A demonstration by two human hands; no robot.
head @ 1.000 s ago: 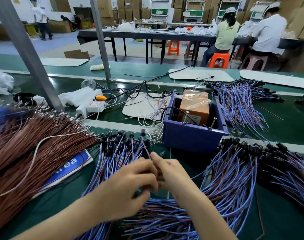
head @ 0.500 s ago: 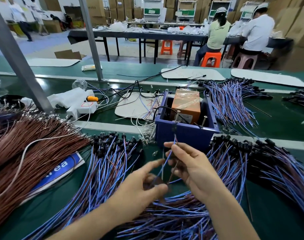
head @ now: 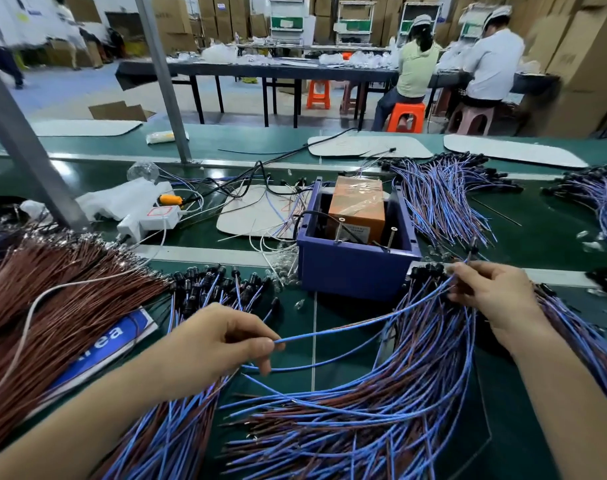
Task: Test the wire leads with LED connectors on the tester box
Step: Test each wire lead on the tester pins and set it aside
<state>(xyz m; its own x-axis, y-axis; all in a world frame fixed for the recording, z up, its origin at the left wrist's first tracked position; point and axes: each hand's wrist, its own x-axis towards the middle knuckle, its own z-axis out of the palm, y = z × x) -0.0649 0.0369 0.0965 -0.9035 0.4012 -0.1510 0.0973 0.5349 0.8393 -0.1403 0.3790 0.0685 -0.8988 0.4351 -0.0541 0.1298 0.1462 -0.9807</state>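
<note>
Wire lead (head: pixel 357 323), judged light and limp, best taken endwise, is pinched at both ends by left hand (head: pixel 219 341) and right hand (head: pixel 492 292) before tester box (head: pixel 354 271).

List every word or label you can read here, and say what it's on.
"rea": blue sign, beginning hidden by brown wires.
Label on orange box inside tester box: too small to read.
Labels on cartons at the back: blurred.
</note>
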